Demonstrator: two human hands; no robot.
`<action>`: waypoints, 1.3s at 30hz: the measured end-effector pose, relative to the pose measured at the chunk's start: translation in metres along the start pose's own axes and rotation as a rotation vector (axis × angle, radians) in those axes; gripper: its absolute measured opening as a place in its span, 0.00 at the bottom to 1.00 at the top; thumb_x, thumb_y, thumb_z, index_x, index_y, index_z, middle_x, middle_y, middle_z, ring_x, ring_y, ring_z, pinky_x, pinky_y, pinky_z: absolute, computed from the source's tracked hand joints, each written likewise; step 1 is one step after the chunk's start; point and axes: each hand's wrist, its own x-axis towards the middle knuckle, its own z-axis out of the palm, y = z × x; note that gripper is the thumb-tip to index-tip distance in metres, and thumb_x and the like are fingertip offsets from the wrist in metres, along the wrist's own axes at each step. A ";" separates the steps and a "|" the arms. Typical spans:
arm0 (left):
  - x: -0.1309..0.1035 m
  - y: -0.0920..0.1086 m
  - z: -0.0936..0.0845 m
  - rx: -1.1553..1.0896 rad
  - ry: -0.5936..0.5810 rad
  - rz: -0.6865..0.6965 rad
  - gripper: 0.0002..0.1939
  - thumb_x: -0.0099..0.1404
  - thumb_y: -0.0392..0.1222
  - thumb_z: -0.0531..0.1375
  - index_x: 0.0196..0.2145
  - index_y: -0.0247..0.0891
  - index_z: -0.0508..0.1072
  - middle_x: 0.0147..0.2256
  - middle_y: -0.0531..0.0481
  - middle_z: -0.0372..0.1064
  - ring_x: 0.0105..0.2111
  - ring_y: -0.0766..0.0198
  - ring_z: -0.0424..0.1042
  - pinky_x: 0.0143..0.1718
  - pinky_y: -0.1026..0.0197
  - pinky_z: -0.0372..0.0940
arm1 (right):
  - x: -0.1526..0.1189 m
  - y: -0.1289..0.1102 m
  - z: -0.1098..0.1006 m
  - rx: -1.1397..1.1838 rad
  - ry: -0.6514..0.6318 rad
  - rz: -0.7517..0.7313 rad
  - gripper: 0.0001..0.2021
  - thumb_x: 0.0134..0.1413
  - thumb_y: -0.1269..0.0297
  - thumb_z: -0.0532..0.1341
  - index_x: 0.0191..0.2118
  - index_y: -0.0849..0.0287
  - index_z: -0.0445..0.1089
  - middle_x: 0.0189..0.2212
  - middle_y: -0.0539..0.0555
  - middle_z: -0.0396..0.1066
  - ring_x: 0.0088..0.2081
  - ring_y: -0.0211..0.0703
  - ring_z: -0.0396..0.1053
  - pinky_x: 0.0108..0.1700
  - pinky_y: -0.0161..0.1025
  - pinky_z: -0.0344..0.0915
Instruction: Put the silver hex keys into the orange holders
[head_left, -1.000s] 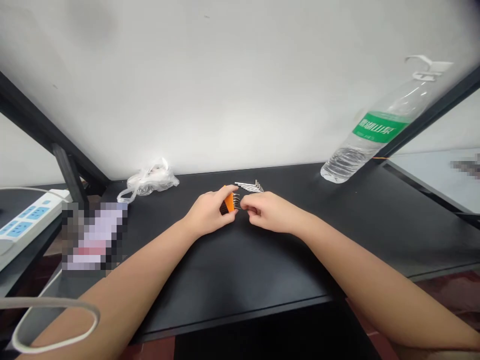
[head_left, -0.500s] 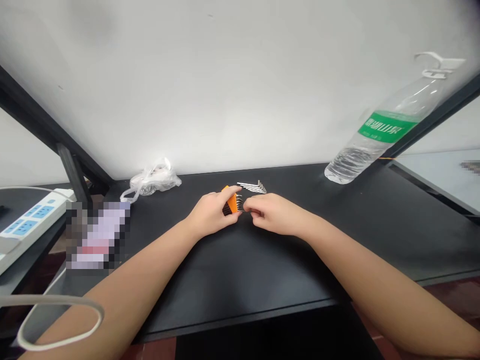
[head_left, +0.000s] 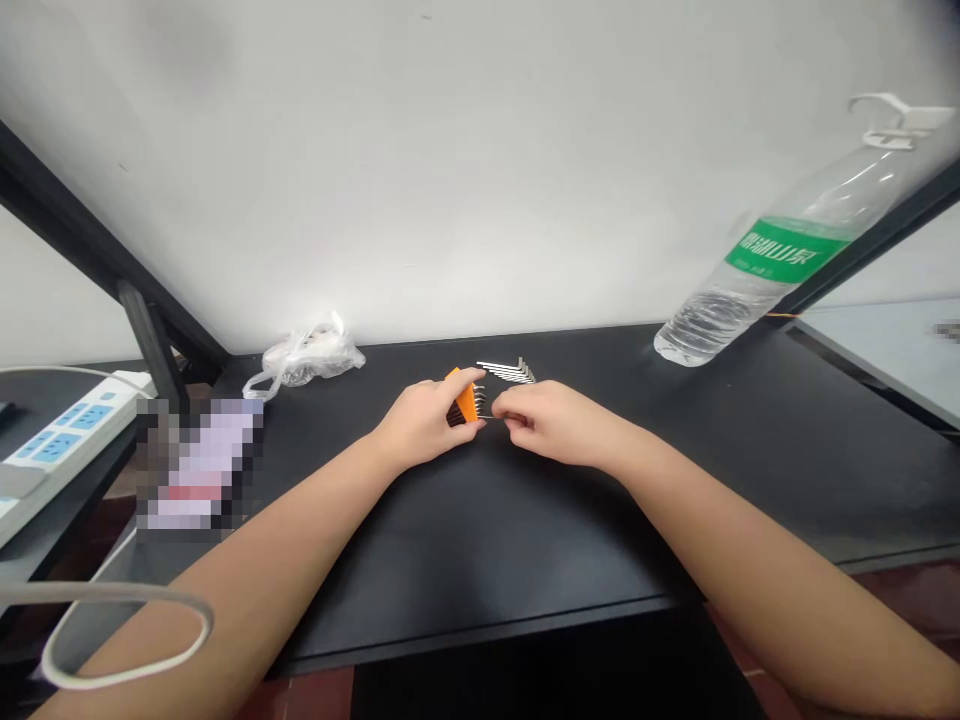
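Observation:
An orange holder point(head_left: 467, 396) with several bent metal keys sticking out of its right side is gripped between the thumb and fingers of my left hand point(head_left: 424, 425). My right hand point(head_left: 551, 422) is closed just to the right, pinching a thin metal key point(head_left: 489, 418) that reaches to the holder's lower edge. Behind my hands, a row of several silver L-shaped keys point(head_left: 508, 373) lies on the black table point(head_left: 480, 550). The fingers of my right hand partly hide the key they pinch.
A clear plastic bag point(head_left: 315, 352) lies at the back left, near a blurred-out object point(head_left: 202, 465). A white power strip point(head_left: 75, 435) and a looped white cable point(head_left: 127, 590) are at the left. A large water bottle point(head_left: 787, 250) with a green label stands at the back right.
My right hand has moved slightly right, away from the holder, and more of the thin key shows between them. The camera view has shifted a little.

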 end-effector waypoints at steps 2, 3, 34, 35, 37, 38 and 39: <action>0.000 -0.001 0.000 0.045 0.004 0.015 0.34 0.66 0.53 0.65 0.66 0.47 0.62 0.38 0.52 0.76 0.36 0.58 0.75 0.42 0.56 0.70 | -0.002 0.002 -0.002 -0.010 0.037 -0.040 0.08 0.60 0.76 0.56 0.36 0.56 0.71 0.34 0.52 0.74 0.34 0.41 0.68 0.36 0.38 0.60; 0.000 -0.001 0.000 0.059 0.002 0.023 0.33 0.66 0.53 0.65 0.66 0.47 0.62 0.37 0.53 0.76 0.35 0.58 0.75 0.42 0.56 0.70 | -0.002 0.003 -0.003 0.002 0.060 -0.052 0.09 0.62 0.75 0.56 0.38 0.56 0.72 0.37 0.53 0.75 0.36 0.42 0.70 0.39 0.39 0.62; 0.004 -0.027 -0.011 0.085 0.056 -0.104 0.23 0.73 0.44 0.58 0.64 0.43 0.66 0.61 0.44 0.71 0.60 0.48 0.71 0.60 0.44 0.65 | 0.010 0.014 0.042 -0.067 0.073 -0.025 0.36 0.65 0.46 0.62 0.73 0.54 0.58 0.73 0.62 0.53 0.73 0.66 0.51 0.70 0.65 0.57; 0.005 -0.030 -0.011 0.111 0.047 -0.127 0.23 0.73 0.44 0.58 0.63 0.43 0.67 0.60 0.44 0.72 0.59 0.47 0.71 0.59 0.43 0.65 | 0.011 0.014 0.043 -0.090 0.044 -0.025 0.35 0.66 0.44 0.61 0.72 0.55 0.60 0.74 0.62 0.53 0.74 0.67 0.49 0.70 0.66 0.56; 0.005 -0.036 -0.011 0.155 0.032 -0.168 0.21 0.72 0.43 0.58 0.61 0.43 0.69 0.58 0.43 0.73 0.57 0.45 0.71 0.57 0.41 0.66 | 0.010 0.014 0.042 -0.115 0.008 -0.025 0.33 0.67 0.42 0.58 0.68 0.57 0.66 0.73 0.63 0.55 0.74 0.68 0.49 0.69 0.68 0.56; 0.005 -0.039 -0.010 0.171 0.032 -0.188 0.22 0.71 0.43 0.58 0.61 0.43 0.70 0.57 0.42 0.74 0.57 0.44 0.71 0.56 0.41 0.67 | 0.010 0.013 0.040 -0.119 0.001 -0.028 0.31 0.68 0.42 0.58 0.66 0.58 0.69 0.71 0.64 0.58 0.73 0.68 0.52 0.69 0.66 0.57; 0.005 -0.042 -0.010 0.183 0.035 -0.204 0.22 0.70 0.42 0.58 0.61 0.43 0.69 0.56 0.42 0.74 0.56 0.44 0.70 0.55 0.40 0.67 | 0.009 0.012 0.037 -0.116 -0.002 -0.036 0.29 0.68 0.44 0.58 0.63 0.59 0.71 0.70 0.64 0.61 0.72 0.66 0.55 0.69 0.65 0.59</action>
